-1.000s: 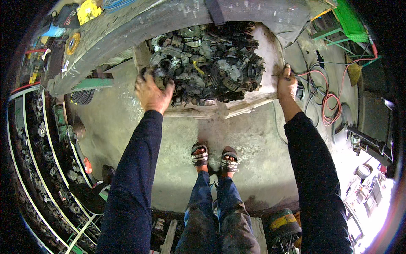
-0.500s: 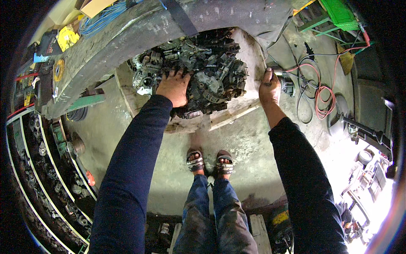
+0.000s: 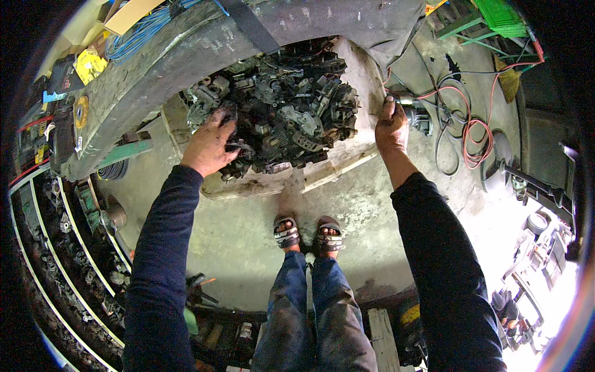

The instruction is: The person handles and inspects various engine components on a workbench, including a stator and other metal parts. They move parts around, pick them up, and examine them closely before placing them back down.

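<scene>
A heap of greasy dark and silver engine parts (image 3: 291, 111) lies on a pale, stained board-like base (image 3: 334, 170). My left hand (image 3: 212, 146) rests at the heap's left edge, fingers spread over the parts, thumb toward the middle; its fingertips are partly hidden among them. Beside the base's right edge, my right hand (image 3: 392, 130) is closed with the thumb up. A short silvery cylinder (image 3: 406, 101) shows just past that thumb, but what the fingers hold is hidden. A finned, motor-like metal part (image 3: 421, 119) sits right of this hand.
A long grey padded beam (image 3: 186, 56) arches across the far side. Red and black hoses (image 3: 477, 139) coil on the concrete floor (image 3: 347, 229) at right. Racks of metal parts (image 3: 68, 248) stand at left. My sandalled feet (image 3: 308, 234) are on the floor below the heap.
My left hand has moved left and nearer, from the heap's middle to its left edge, and its fingers have spread. My right hand stays closed, shifted slightly left.
</scene>
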### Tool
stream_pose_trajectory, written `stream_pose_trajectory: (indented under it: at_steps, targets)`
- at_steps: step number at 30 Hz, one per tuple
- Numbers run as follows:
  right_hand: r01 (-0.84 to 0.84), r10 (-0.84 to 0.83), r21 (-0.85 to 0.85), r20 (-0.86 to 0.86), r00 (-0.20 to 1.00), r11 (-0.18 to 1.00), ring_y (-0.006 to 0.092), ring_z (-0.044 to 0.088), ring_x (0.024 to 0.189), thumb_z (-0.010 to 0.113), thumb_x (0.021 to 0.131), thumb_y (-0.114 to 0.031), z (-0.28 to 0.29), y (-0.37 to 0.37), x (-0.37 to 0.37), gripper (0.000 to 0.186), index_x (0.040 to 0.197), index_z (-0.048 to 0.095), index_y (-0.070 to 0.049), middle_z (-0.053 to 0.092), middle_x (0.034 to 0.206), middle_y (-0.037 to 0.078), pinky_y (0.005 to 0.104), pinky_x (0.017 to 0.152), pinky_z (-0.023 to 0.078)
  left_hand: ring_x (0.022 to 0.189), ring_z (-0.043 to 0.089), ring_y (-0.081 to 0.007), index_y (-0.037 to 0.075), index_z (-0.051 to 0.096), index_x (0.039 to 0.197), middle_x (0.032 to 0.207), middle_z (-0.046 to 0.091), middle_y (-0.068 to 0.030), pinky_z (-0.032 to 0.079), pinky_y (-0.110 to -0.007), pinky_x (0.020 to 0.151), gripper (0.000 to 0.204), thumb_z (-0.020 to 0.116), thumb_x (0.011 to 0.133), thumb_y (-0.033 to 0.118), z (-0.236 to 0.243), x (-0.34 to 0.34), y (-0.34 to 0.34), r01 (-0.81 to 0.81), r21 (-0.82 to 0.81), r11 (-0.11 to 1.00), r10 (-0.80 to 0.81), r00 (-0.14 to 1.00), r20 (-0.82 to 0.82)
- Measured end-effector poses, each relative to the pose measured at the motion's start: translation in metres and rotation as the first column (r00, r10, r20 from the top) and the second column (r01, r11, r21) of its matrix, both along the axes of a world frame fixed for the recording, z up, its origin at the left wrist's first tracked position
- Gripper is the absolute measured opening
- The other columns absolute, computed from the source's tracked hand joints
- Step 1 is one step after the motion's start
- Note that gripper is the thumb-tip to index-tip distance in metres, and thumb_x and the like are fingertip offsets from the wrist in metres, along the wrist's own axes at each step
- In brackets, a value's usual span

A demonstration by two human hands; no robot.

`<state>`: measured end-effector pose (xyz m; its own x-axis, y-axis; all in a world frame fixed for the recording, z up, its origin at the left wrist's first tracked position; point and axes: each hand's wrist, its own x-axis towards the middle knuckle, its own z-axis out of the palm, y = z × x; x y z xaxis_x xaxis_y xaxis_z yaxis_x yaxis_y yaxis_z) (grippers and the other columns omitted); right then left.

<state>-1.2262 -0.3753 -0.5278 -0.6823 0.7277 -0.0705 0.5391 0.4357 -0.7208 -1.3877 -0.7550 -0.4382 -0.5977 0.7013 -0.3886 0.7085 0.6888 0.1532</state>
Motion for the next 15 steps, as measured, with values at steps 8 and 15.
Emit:
stream_pose_trajectory:
  at_steps: [8, 15]
  targets:
    - [0.064, -0.064, -0.020, 0.020, 0.998, 0.998, 0.0574, 0.060, 0.097, 0.041, 0.106, -0.047, 0.002, -0.002, -0.002, 0.058, 0.104, 0.064, 0.006, 0.064, 0.102, 0.037, 0.0572, 0.083, 0.049, 0.138, 0.047, -0.0426, 0.001, 0.053, 0.142, 0.153, 0.042, -0.0263, 0.041, -0.053, 0.114, 0.081, 0.082, 0.079, 0.043, 0.021, -0.004, 0.006, -0.059, -0.178, 0.982, 0.039, 0.992, -0.116]
    - [0.049, -0.050, -0.039, -0.019, 0.999, 0.998, 0.0567, 0.060, 0.098, 0.041, 0.106, -0.048, -0.005, 0.002, 0.000, 0.058, 0.103, 0.065, 0.005, 0.065, 0.103, 0.037, 0.0567, 0.085, 0.048, 0.133, 0.051, -0.0426, 0.020, 0.041, 0.153, 0.153, 0.044, -0.0227, 0.042, -0.053, 0.112, 0.091, 0.086, 0.074, 0.026, 0.023, 0.058, 0.091, 0.105, 0.202, 0.974, -0.091, 0.993, -0.074]
